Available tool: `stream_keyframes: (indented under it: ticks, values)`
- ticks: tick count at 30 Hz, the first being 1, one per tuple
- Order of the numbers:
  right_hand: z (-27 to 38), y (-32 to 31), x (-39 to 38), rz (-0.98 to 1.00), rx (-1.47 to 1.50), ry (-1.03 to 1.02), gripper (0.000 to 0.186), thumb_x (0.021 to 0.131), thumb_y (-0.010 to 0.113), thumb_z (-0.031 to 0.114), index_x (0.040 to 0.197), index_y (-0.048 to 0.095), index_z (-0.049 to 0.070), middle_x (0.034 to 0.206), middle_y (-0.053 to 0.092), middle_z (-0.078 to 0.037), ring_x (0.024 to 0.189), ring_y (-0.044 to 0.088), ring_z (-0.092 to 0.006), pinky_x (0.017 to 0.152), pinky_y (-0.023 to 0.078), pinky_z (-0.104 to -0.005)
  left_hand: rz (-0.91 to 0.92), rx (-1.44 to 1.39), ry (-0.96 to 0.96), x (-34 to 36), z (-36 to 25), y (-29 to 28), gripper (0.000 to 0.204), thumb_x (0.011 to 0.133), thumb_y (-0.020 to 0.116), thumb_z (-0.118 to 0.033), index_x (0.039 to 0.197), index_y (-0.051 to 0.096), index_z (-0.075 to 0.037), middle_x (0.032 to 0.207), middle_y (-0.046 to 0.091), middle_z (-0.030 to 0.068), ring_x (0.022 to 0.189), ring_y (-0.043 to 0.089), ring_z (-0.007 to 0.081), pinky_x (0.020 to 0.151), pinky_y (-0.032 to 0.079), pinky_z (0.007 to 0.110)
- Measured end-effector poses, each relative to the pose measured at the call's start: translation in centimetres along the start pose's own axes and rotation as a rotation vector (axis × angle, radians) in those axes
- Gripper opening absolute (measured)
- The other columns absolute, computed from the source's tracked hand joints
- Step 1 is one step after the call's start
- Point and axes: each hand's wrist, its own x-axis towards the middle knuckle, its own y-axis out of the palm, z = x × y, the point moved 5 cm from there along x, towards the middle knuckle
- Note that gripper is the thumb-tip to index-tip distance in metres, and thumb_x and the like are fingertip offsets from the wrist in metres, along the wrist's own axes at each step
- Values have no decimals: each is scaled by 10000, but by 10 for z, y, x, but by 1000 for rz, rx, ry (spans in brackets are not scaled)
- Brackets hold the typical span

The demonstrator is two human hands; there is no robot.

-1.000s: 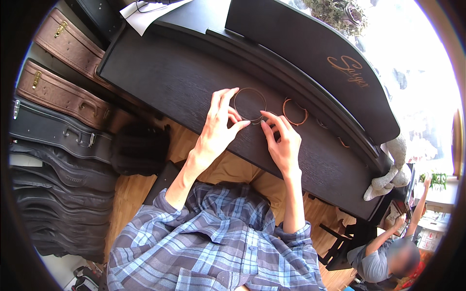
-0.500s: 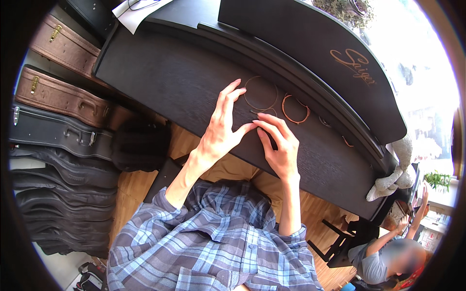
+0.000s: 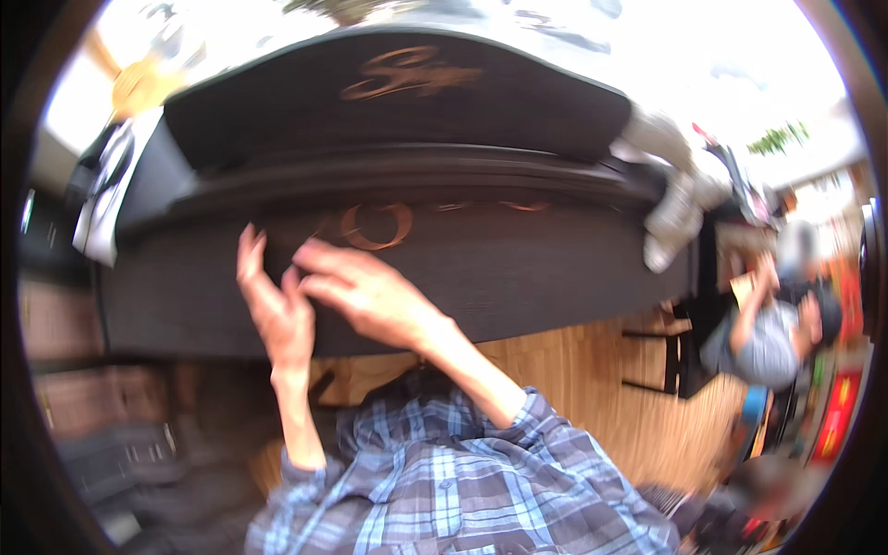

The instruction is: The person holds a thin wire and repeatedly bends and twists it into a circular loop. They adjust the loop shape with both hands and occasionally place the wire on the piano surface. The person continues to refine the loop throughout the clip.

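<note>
My left hand is over the near part of the black instrument top, fingers raised and extended. My right hand reaches in beside it, fingers bent toward the left thumb; motion blur hides whether it pinches anything. Just beyond my fingers lie a faint thin wire coil, mostly lost in blur, and an orange coiled loop. Smaller curved pieces rest further right along the raised ledge.
An upright black panel with gold script backs the top. White paper hangs at left, a grey plush figure at right. A seated person in grey is at right beside a black stand. Dark cases fill the lower left.
The view has swung, so the instrument now lies straight across. My hands have shifted left relative to the loops and drawn closer together, away from the thin coil they were touching a second ago.
</note>
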Motion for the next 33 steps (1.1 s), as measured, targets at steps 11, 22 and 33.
stream_keyframes:
  ticks: [11, 22, 33]
  values:
    - [5, -139, -155, -611, -324, 432, 126, 845, 724, 67, 962, 686, 93, 1005, 675, -30, 866, 637, -192, 822, 474, -341, 91, -458, 55, -46, -117, 48, 244, 837, 624, 78, 1052, 553, -13, 1097, 526, 126, 968, 524, 216, 820, 441, 313]
    - [-81, -302, -242, -1002, -595, 704, 306, 813, 787, 103, 1093, 671, 62, 996, 651, -52, 565, 527, -46, 509, 391, -204, 784, -836, 276, -59, -264, 232, 341, 891, 682, -54, 1196, 530, -53, 954, 596, 55, 787, 597, 105, 673, 496, 257]
    - [-91, -342, -234, -1078, -873, 664, 333, 852, 767, 239, 1116, 662, 64, 1083, 565, -97, 533, 530, -112, 562, 487, -298, 962, -859, 162, -56, -266, 267, 171, 950, 623, -92, 1081, 538, -21, 689, 642, 42, 543, 577, 66, 511, 445, 214]
